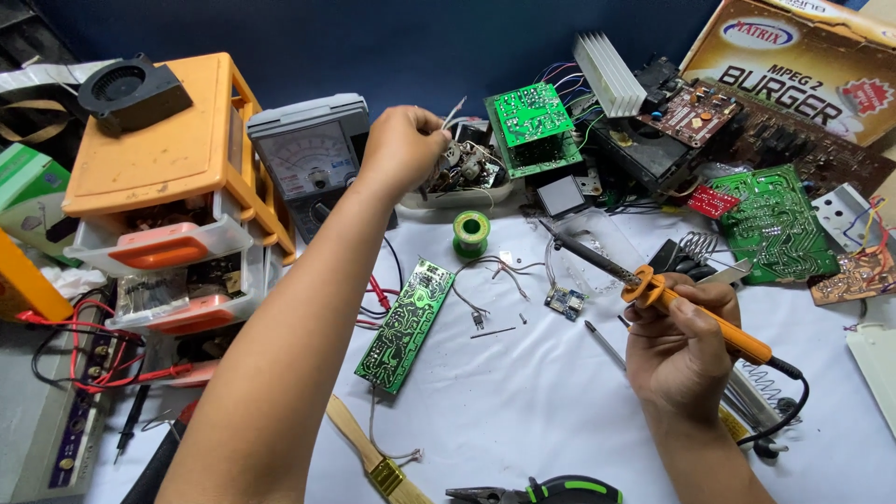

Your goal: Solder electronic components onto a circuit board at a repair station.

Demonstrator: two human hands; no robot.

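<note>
My left hand reaches to the back of the table and pinches a small light wire piece above a white tray of parts. My right hand grips an orange-handled soldering iron, its dark tip pointing up-left over the white table cover. A long green circuit board lies between my arms. A small blue module rests just below the iron's shaft.
An orange drawer unit with a black fan on top stands left, beside an analog meter. Solder spool, several green boards and a cardboard box fill the back. Brush and pliers lie near the front.
</note>
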